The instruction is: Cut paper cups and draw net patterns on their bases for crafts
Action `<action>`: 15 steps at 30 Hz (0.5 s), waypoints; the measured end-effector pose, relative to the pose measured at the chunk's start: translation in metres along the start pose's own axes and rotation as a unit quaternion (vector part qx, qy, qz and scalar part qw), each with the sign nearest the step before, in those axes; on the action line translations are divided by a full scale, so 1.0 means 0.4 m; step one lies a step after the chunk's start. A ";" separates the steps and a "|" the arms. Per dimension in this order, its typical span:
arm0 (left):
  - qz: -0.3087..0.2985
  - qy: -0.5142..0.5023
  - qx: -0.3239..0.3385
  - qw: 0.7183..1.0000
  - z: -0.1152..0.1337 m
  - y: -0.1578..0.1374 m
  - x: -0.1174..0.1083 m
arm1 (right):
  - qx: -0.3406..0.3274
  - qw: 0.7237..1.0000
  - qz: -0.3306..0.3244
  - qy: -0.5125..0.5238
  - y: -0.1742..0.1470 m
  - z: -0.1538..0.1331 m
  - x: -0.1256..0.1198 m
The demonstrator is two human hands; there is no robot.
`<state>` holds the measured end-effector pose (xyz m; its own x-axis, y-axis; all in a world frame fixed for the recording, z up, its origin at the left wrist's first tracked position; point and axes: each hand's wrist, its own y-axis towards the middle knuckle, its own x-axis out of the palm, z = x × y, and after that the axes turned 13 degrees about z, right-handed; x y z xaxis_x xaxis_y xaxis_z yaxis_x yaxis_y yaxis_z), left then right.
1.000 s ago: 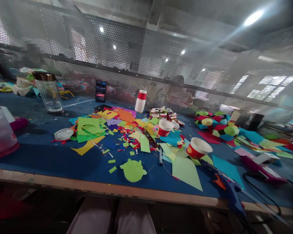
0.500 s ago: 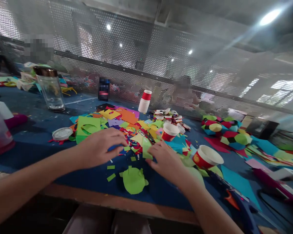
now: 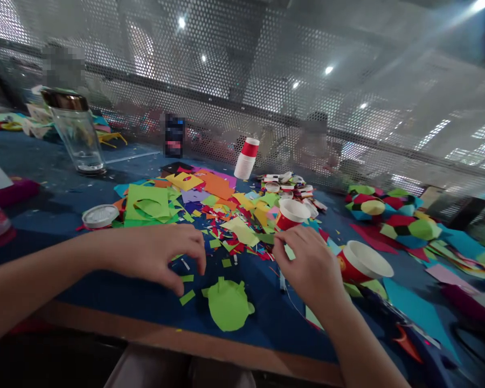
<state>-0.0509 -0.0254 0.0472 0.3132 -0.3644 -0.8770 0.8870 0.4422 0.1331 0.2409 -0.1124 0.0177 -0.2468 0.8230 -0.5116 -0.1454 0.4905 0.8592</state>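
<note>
So a second ago no hands show, and now both are over the surface (image 3: 275, 337). Since half a second ago, the left hand (image 3: 159, 252) has slid back, thumb now by two small green strips (image 3: 188, 288) instead of over the scraps. The right hand (image 3: 310, 264) has shifted right, fingers overlapping a red-and-white cup (image 3: 291, 211) in view. The pale green strip by its fingertips is gone from that spot. View's dipped a bit too.

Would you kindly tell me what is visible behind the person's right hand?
Just beyond the right hand is a red paper cup, its lower part partly covered. Whatever lies on the table directly beneath the hand is hidden.
</note>
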 end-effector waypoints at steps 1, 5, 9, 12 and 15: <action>-0.018 0.001 -0.008 1.000 0.006 -0.003 0.005 | 0.006 1.000 -0.004 0.012 0.001 0.001 -0.003; -0.052 0.000 -0.018 0.998 0.024 0.000 0.022 | 0.046 0.997 0.010 0.059 0.006 0.011 -0.033; -0.060 -0.003 -0.029 0.998 0.035 0.011 0.025 | 0.087 0.993 0.046 0.067 0.005 0.027 -0.062; -0.060 -0.013 -0.027 0.998 0.036 0.011 0.027 | 0.104 0.990 0.059 0.075 0.001 0.029 -0.067; -0.051 -0.015 -0.031 0.998 0.030 0.006 0.033 | 0.115 0.987 0.065 0.094 -0.001 0.020 -0.067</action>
<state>-0.0403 -0.0391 0.0415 0.2327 -0.4334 -0.8706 0.8925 0.4508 0.0141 0.2552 -0.1321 0.0311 -0.4249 0.8263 -0.3698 0.1158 0.4547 0.8831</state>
